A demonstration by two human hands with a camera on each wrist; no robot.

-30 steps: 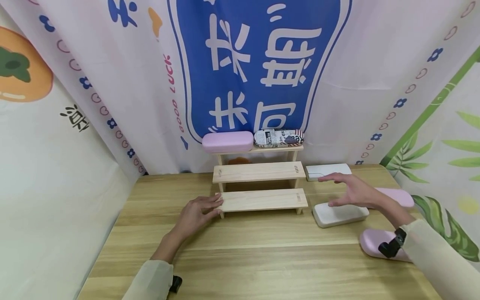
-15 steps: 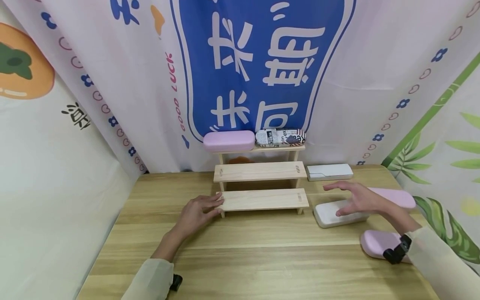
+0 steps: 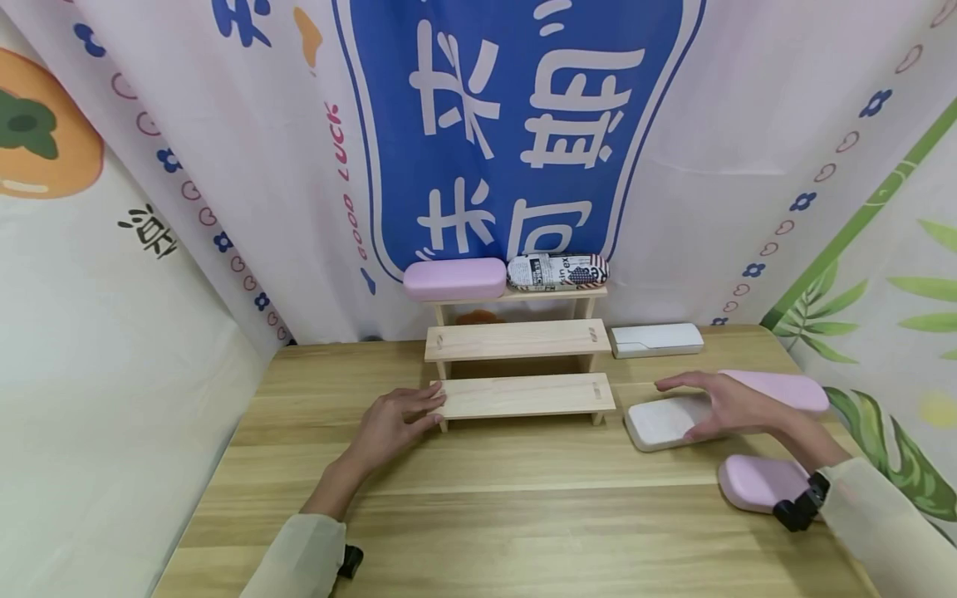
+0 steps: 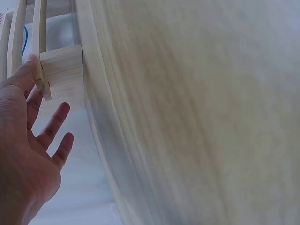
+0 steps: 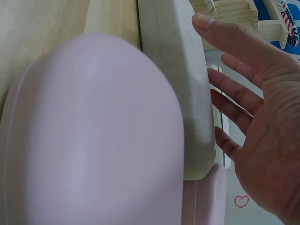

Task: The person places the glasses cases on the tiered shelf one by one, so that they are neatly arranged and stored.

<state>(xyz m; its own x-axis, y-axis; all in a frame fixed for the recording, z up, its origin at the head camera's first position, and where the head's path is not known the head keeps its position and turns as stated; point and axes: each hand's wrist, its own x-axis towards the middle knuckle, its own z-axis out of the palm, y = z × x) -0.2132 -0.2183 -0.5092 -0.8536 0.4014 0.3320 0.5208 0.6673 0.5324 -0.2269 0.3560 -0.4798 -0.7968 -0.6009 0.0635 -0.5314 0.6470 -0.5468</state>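
A three-step wooden display stand (image 3: 523, 397) is at the table's back. My left hand (image 3: 392, 428) grips the left end of its lowest step; in the left wrist view the thumb and a finger meet the board end (image 4: 41, 84), other fingers spread free. My right hand (image 3: 736, 407) hovers around a white glasses case (image 3: 661, 419) with thumb and fingers spread. The right wrist view has the thumb near one edge of this case (image 5: 176, 93) and the fingers along its other side; contact is unclear. On the top step sit a pink glasses case (image 3: 454, 280) and a newspaper-print case (image 3: 558, 272).
A pink case (image 3: 758, 482) lies in front of the right hand, and another pink case (image 3: 777, 389) lies behind it. Right of the stand is a white flap-lid case (image 3: 658, 339). A printed curtain (image 3: 695, 208) hangs behind the wooden table (image 3: 523, 531).
My right hand has moved right and lowered around the white glasses case. The left hand stays at the stand's lowest step.
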